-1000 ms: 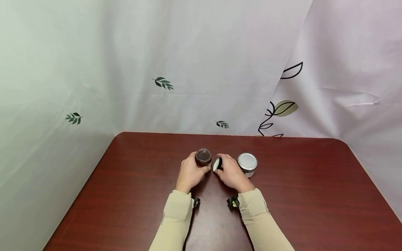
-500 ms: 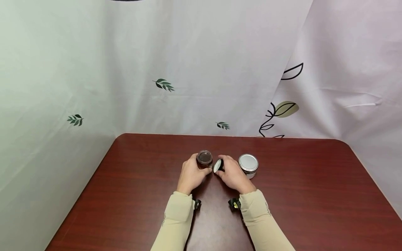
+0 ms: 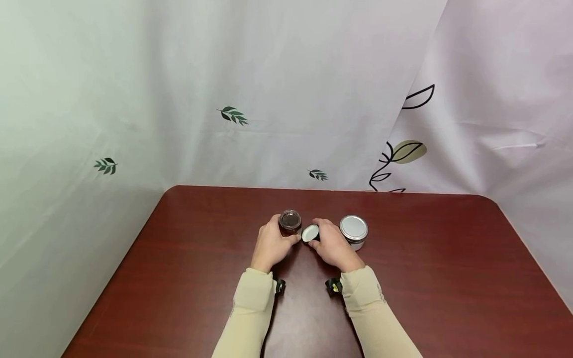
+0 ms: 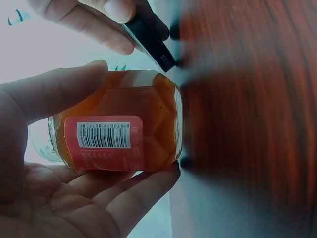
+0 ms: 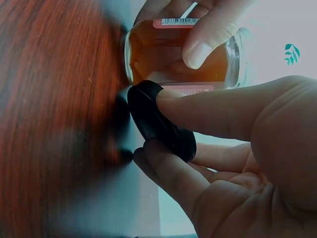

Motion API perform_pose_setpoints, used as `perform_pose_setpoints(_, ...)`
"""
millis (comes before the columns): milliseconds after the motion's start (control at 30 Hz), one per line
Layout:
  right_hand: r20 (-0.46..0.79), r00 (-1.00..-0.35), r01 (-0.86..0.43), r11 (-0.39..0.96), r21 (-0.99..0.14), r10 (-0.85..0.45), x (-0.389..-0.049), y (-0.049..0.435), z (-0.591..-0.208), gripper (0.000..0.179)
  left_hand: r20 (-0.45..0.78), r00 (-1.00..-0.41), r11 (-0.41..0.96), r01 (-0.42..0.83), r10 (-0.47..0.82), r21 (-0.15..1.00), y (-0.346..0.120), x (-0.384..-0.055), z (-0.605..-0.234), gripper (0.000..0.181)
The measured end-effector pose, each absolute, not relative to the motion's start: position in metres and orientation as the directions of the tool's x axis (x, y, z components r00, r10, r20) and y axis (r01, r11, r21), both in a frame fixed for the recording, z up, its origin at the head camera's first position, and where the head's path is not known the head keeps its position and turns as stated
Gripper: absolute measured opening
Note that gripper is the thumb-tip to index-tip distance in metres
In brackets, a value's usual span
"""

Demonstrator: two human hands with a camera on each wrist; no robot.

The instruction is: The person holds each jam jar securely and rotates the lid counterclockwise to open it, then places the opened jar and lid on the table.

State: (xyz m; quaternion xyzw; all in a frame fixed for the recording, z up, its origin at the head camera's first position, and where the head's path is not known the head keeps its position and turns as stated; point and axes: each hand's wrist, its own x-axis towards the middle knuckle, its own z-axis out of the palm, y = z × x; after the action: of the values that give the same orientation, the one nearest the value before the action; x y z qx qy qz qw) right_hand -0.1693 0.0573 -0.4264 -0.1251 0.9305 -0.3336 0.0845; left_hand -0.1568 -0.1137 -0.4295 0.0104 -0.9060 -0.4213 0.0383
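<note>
Amber jar [image 4: 119,119] inside left-hand grip [image 3: 273,245], beside black lid [image 5: 157,120] pinched in right-hand grip [image 3: 333,244]

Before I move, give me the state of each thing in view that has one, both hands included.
amber jar: open, upright, clear rim bare, amber contents inside
black lid: off the jar, tilted, pale inside showing in the head view
silver-topped container: closed, upright on the table
left hand: gripping the amber jar by its side
right hand: pinching the black lid by its edge
</note>
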Motion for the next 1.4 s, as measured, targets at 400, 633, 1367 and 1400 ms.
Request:
perform_pose_setpoints(400, -0.059, -0.957, -0.193, 0.775, -0.602, -0.284, -0.1719, 0.0539, -0.4251, 0.057, 0.054, -0.998, 0.662, 0.012, -0.043, 0.749, -0.1164, -0.1624, -0.4262, 0.066)
perform_pose_setpoints(633, -0.020, -0.951, -0.236, 0.770, -0.593, -0.307, -0.1712, 0.0516, -0.4277, 0.055, 0.038, -0.998, 0.661, -0.005, -0.052, 0.751, -0.1189, -0.1626, -0.4256, 0.067)
perform_pose_setpoints(1367, -0.008, -0.942, -0.286, 0.818, -0.499, -0.335, -0.1648, 0.0549, -0.4337, 0.052, 0.018, -0.999, 0.656, -0.016, -0.045, 0.755, -0.1162, -0.1596, -0.4286, 0.064)
perform_pose_setpoints(1400, -0.011, -0.942, -0.285, 0.820, -0.497, -0.335, -0.1652, 0.0547, -0.4336, 0.052, 0.021, -0.999, 0.656, -0.015, -0.046, 0.754, -0.1165, -0.1599, -0.4287, 0.064)
